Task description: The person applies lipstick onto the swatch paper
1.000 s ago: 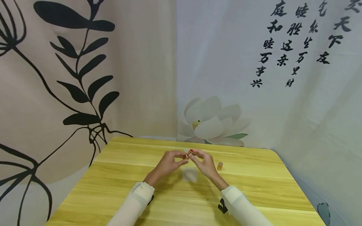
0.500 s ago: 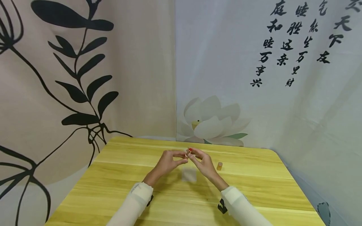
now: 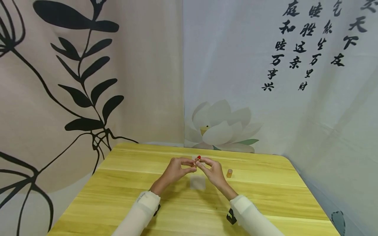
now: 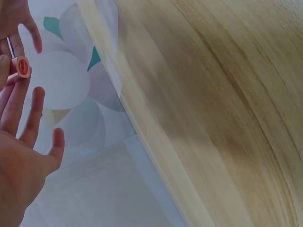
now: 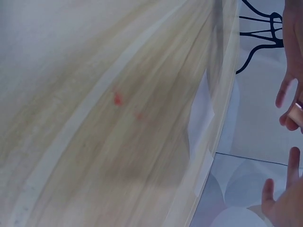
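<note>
Both hands meet above the table's far half around a lipstick (image 3: 198, 159) whose red tip points up. My left hand (image 3: 176, 169) pinches its lower part between thumb and fingers. From the other side, my right hand (image 3: 213, 170) grips the tube with thumb and index finger. The left wrist view shows one end of the lipstick (image 4: 22, 67), a pinkish rim around a red centre, with some fingers spread below it. Only a bit of the lipstick tube (image 5: 297, 115) appears at the right wrist view's edge. An orange-gold cap (image 3: 229, 173) stands right of the right hand.
A white square of paper (image 3: 198, 182) lies on the wooden table (image 3: 189, 216) below the hands. Another pale sheet (image 5: 200, 118) lies near the far edge. Small blurred red spots (image 5: 118, 98) show on the surface. Printed cloth (image 3: 147, 82) hangs behind.
The lipstick has turned slightly in the fingers, and more of its red tip shows above them. Both hands stay nearly in place; cap and paper have not moved.
</note>
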Tool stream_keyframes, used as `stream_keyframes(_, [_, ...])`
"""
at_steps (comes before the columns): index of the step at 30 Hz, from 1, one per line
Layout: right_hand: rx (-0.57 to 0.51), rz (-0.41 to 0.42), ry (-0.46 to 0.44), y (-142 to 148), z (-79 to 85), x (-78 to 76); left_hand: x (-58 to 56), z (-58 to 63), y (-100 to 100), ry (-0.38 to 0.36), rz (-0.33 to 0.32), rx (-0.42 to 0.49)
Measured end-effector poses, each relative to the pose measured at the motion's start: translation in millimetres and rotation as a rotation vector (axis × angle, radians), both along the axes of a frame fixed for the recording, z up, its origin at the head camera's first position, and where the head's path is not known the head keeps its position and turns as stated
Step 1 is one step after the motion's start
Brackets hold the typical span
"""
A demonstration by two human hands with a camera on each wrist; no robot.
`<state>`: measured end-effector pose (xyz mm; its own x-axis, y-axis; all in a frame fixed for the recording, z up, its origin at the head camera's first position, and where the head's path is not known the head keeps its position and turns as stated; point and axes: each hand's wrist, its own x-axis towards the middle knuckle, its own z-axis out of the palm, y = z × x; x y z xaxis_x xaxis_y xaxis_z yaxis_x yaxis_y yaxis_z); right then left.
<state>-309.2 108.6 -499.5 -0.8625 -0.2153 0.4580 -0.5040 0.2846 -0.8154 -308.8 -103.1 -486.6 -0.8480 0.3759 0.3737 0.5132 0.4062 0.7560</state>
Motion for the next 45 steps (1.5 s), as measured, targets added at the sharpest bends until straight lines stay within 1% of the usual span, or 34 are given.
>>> stream_keyframes(9, [-0.006, -0.037, -0.013, 0, -1.8, -1.4, -2.0, -1.4, 1, 0.054, 0.023, 0.006])
stream_keyframes(16, [-0.026, -0.072, -0.057, -1, -2.0, 0.4, -1.9, -2.5, 2, 0.015, 0.021, 0.006])
stream_keyframes(20, [-0.011, -0.077, -0.071, 0, -4.4, -0.7, -3.6, -4.9, 1, 0.022, 0.011, 0.016])
stream_keyframes(23, [0.015, -0.064, -0.068, 2, -5.8, -3.9, -6.6, -6.9, -2, 0.029, 0.035, 0.007])
stream_keyframes(27, [0.096, -0.067, -0.026, 9, -9.3, -11.3, -12.3, -8.8, -8, 0.024, 0.106, -0.027])
stream_keyframes(30, [0.203, -0.094, 0.025, 14, -13.0, -18.6, -17.1, -8.7, -12, 0.022, 0.16, -0.068])
stream_keyframes(32, [0.276, -0.127, 0.031, 17, -15.1, -24.0, -21.3, -8.3, -14, 0.033, 0.186, -0.1])
stream_keyframes(34, [0.337, -0.153, 0.018, 19, -16.5, -29.4, -26.0, -7.8, -15, 0.052, 0.208, -0.141])
stream_keyframes(36, [0.39, -0.171, -0.014, 20, -16.8, -34.3, -31.7, -8.1, -15, 0.089, 0.222, -0.188])
stream_keyframes(40, [0.488, -0.178, -0.064, 19, -16.8, -44.5, -45.2, -9.2, -13, 0.142, 0.244, -0.282])
stream_keyframes(42, [0.528, -0.18, -0.09, 18, -17.2, -49.9, -51.1, -9.9, -12, 0.146, 0.254, -0.313])
stream_keyframes(45, [0.569, -0.182, -0.096, 18, -19.9, -56.5, -58.7, -14.0, -8, 0.143, 0.257, -0.345])
